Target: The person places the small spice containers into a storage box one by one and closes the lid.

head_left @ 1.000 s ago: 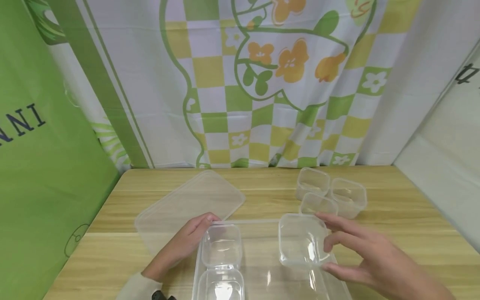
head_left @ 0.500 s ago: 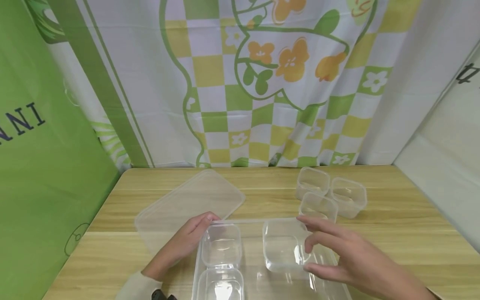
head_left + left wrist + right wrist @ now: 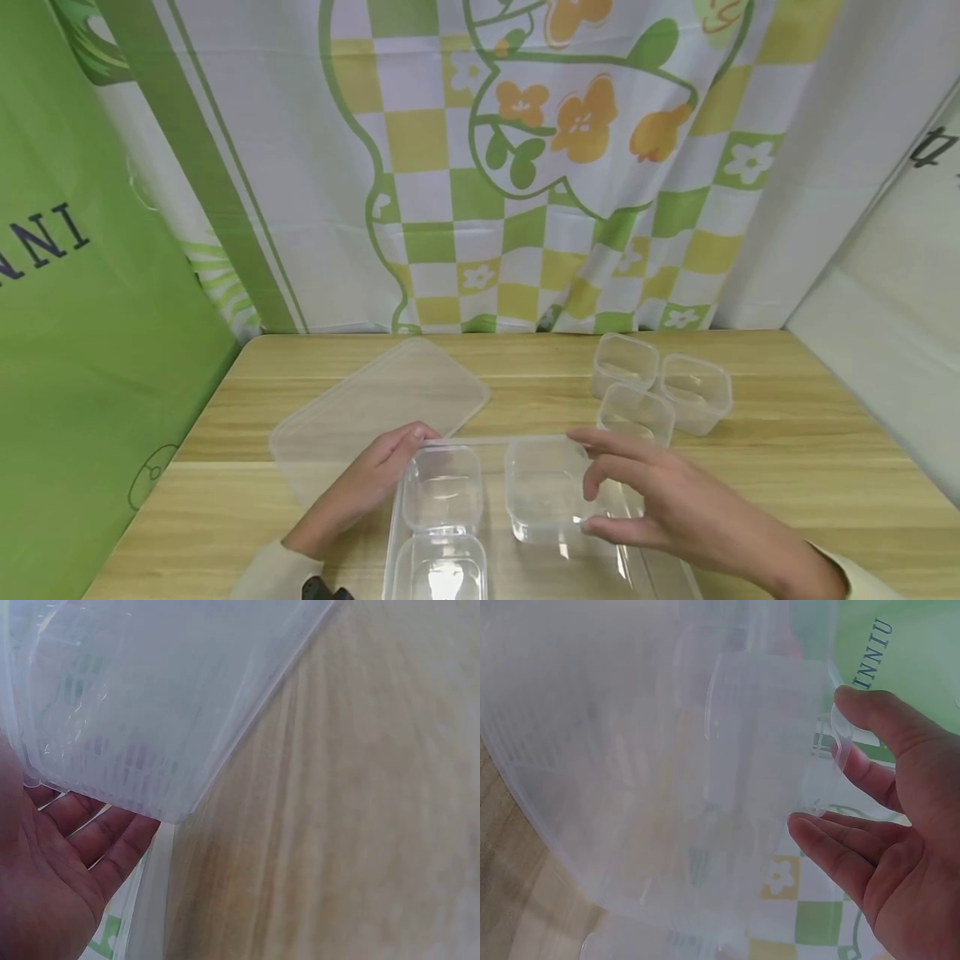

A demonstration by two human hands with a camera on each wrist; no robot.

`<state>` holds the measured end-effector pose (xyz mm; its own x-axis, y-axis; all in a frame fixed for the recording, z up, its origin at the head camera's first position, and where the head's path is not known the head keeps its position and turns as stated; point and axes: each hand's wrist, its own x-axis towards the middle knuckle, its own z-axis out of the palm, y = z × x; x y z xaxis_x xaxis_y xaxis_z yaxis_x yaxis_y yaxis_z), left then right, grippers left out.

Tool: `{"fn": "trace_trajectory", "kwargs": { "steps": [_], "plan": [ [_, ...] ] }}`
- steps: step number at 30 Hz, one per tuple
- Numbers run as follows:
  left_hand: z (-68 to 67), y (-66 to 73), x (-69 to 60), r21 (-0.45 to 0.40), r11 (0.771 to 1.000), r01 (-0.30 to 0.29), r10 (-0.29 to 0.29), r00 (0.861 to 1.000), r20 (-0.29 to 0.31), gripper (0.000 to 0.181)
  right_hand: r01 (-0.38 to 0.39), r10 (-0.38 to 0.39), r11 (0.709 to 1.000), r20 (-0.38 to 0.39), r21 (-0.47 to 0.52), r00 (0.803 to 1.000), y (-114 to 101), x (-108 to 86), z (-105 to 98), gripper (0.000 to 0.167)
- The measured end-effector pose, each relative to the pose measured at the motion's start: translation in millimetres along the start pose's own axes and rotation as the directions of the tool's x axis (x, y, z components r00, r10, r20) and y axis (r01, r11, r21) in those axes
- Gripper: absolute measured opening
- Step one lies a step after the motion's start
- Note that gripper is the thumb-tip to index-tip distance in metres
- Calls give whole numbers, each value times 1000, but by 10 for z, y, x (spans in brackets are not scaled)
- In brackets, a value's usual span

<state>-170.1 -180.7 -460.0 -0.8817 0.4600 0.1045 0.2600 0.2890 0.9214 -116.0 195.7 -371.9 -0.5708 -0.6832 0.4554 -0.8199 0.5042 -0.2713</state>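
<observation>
A large clear plastic storage box [image 3: 525,575] stands at the front of the table. My left hand [image 3: 378,475] grips its far left corner, thumb over the rim; in the left wrist view the fingers [image 3: 120,847] lie against the outside of the wall. Inside, along the left side, sit two small clear containers, a far one [image 3: 442,487] and a near one [image 3: 441,567]. My right hand [image 3: 675,504] holds another small clear container [image 3: 543,492] by its right side, within the box's far part. In the right wrist view thumb and fingers pinch this container's rim [image 3: 842,739].
Behind the box to the right stand three small clear containers: one at the back [image 3: 625,362], one nearer [image 3: 637,408] and one to the right [image 3: 697,392]. A flat translucent lid [image 3: 382,400] lies at back left on the wooden table [image 3: 810,450]. A patterned curtain [image 3: 525,208] hangs behind.
My right hand has moved left with the small container, bringing it from the box's right side toward the containers on the left. The left hand stays at the corner.
</observation>
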Motion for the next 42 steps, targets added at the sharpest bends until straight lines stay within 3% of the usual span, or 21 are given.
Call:
{"fn": "trace_trajectory", "kwargs": {
  "steps": [13, 20, 34, 42],
  "plan": [
    [1, 31, -6, 5, 1000, 17, -17, 1000, -6, 48, 11, -14, 1000, 111, 27, 994, 49, 111, 75, 23],
    [-1, 49, -4, -12, 1000, 16, -16, 1000, 2, 47, -22, 14, 999, 160, 46, 987, 62, 145, 148, 21],
    [12, 31, -5, -23, 1000, 21, -21, 1000, -1, 46, -66, 54, 996, 197, 55, 979, 86, 211, 245, 22],
    [9, 31, -4, -28, 999, 15, -15, 1000, 4, 47, -38, 27, 998, 180, 55, 983, 98, 212, 308, 23]
  ]
}}
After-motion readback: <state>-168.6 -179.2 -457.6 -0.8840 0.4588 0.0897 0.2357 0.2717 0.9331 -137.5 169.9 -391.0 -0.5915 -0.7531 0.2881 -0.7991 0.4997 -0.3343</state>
